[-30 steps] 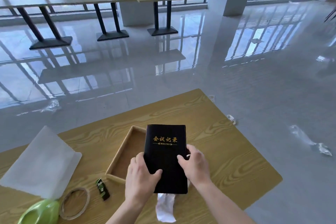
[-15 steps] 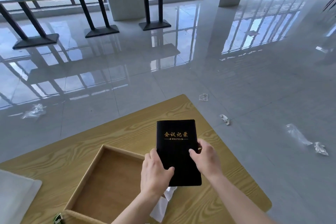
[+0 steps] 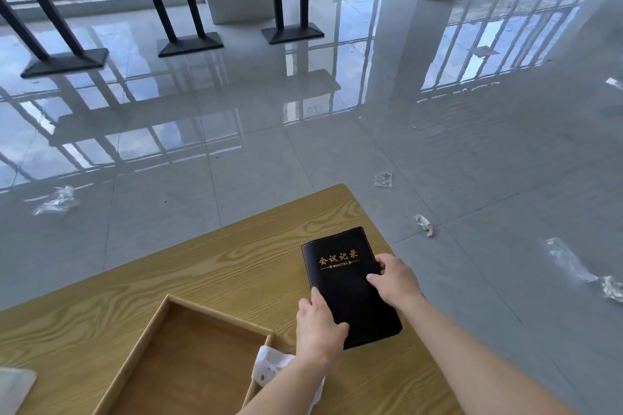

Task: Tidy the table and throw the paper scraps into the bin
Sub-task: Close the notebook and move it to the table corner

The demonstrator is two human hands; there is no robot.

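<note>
A black notebook lies flat on the wooden table, a crumpled paper scrap nearby.

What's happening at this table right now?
A person holds a black notebook flat at the right corner of the wooden table, with the left grip at its near-left edge and the right grip on its right edge. A crumpled paper scrap lies beside the wooden tray, not yet binned. No bin is in view.

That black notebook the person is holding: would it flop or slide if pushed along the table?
Probably fairly stiff: the notebook shows straight, unbent edges though the left hand and right hand hold only its sides. Its smooth cover would likely slide easily on the smooth wooden table. Being flat, it should neither roll nor tip.
</note>
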